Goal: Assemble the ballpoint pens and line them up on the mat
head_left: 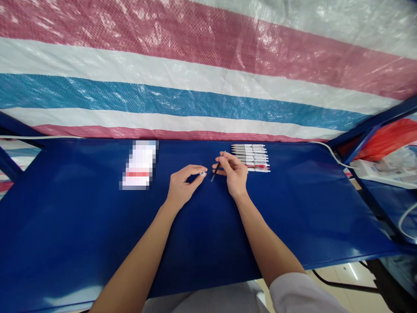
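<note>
My left hand [184, 184] is closed, thumb and forefinger pinching what looks like a white pen barrel [202, 173]. Its round end faces me, and the rest is hidden by the fingers. Just to the right, my right hand [233, 171] grips a pen refill [215, 172] between thumb and fingers. The refill slants, its dark ink column leading down to a clear lower end. A small gap separates the refill from the white piece. Behind the right hand lies a row of several white pens [252, 152], side by side, with some red showing on the near ones.
A blurred white sheet or packet [138, 163] with a red band lies at the back left of the blue table [104, 226]. A striped plastic sheet [182, 100] hangs behind. At the right are a blue frame post [368, 130], a white cable [332, 154] and a red bag [384, 139].
</note>
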`<state>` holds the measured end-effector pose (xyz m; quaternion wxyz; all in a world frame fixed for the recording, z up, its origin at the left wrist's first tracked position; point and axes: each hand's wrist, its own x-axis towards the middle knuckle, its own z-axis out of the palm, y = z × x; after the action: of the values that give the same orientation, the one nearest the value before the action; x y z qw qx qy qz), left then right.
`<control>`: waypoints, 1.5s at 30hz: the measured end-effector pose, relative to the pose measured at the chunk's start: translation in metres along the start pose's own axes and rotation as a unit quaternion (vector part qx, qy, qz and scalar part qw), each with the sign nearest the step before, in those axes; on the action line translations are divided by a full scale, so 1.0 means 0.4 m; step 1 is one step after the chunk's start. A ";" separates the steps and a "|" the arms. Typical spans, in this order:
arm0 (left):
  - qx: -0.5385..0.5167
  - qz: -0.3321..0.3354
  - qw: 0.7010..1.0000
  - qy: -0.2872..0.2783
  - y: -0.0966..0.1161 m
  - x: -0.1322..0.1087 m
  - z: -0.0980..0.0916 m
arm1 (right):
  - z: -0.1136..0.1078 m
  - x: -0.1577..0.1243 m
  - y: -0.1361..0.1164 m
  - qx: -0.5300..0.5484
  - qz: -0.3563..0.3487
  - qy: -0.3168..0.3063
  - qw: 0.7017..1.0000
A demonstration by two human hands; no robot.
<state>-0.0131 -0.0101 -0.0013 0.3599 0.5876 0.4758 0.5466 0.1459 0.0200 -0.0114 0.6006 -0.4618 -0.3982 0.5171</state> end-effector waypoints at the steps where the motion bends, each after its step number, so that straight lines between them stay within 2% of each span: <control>1: -0.013 -0.013 1.000 0.009 0.000 0.000 0.001 | 0.000 0.000 0.000 0.000 0.001 -0.002 1.000; 6: -0.103 -0.079 0.990 0.051 -0.006 0.006 0.001 | 0.002 -0.001 -0.001 0.013 0.014 -0.011 1.000; 11: -0.180 -0.128 0.974 0.049 -0.021 0.018 -0.003 | 0.004 -0.002 -0.004 0.025 0.026 -0.021 0.999; 20: -0.176 -0.147 0.972 0.045 -0.021 0.022 -0.008 | 0.006 -0.005 -0.007 0.011 0.016 -0.032 0.999; 25: -0.182 -0.143 0.972 0.049 -0.021 0.024 -0.013 | 0.009 -0.019 -0.008 -0.012 -0.036 -0.021 0.999; 30: -0.186 -0.149 0.970 0.041 -0.023 0.026 -0.015 | 0.003 -0.036 -0.019 -0.086 -0.138 -0.017 0.987; 35: -0.184 -0.151 0.971 0.035 -0.024 0.025 -0.014 | -0.008 -0.042 -0.031 -0.137 -0.164 -0.030 0.977; 45: -0.185 -0.136 0.973 0.022 -0.034 0.023 -0.012 | -0.010 -0.027 -0.004 -0.157 -0.282 0.005 0.947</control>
<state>-0.0204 0.0020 -0.0107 0.5229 0.4280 0.4500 0.5838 0.1487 0.0085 -0.0109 0.6438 -0.4219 -0.5850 0.2557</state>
